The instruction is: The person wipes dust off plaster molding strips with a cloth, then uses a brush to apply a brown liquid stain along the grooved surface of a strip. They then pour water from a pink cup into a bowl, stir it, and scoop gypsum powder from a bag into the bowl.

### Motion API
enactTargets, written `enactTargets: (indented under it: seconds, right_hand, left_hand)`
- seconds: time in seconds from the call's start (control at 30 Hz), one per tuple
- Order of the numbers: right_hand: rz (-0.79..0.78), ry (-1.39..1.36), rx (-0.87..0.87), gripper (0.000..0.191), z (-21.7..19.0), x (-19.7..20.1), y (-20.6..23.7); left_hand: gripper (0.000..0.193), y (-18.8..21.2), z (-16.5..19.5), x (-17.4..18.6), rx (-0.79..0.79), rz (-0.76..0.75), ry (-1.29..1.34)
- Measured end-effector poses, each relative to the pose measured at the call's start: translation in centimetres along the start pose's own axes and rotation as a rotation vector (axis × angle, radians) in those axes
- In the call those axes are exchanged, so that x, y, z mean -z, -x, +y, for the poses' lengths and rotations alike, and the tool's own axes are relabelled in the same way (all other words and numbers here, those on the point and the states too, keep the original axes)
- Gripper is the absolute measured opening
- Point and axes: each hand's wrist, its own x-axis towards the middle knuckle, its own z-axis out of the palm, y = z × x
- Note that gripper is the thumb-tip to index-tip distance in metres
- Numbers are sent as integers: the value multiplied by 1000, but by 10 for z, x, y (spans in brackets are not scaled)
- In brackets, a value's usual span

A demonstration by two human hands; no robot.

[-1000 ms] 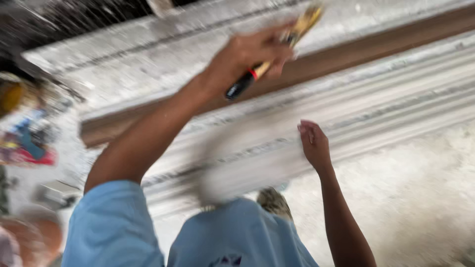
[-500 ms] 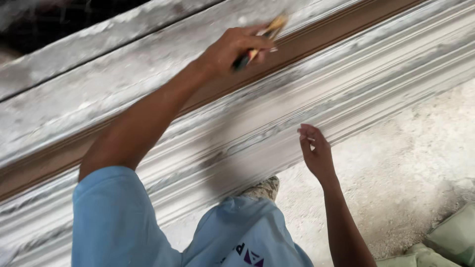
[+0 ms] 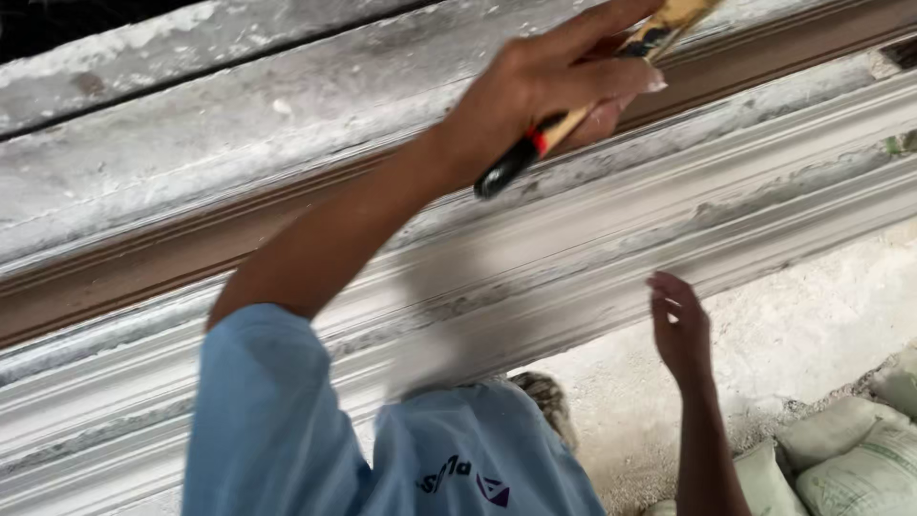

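From the head camera we see our left hand (image 3: 559, 91) raised and wrapped around a paintbrush (image 3: 583, 91) with a black-and-red handle, its pale upper part crossing the brown groove (image 3: 191, 253) of a long white plaster moulding (image 3: 573, 248). Our right hand (image 3: 680, 330) hangs loose and half open, holding nothing, just beside the moulding's lower edge. Pale woven sacks (image 3: 850, 459) lie at lower right on the gritty floor (image 3: 793, 325).

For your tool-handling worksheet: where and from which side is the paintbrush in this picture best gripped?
Grip the paintbrush along its slim wooden shaft, above the black end, as the left hand does. Come from above, fingers wrapped over: the handle slants down and away from the long moulded form.
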Motion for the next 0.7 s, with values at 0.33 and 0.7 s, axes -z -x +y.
enactTargets:
  seconds: [0.33,0.7]
  right_hand:
    - [-21,-49,20,27,123,164,-192]
    - [-157,-68,164,26,291,353,-410]
  left_hand:
    - [41,-138,-83,-127,430,-1,322]
    - [36,-355,-137,-317,416,183,369]
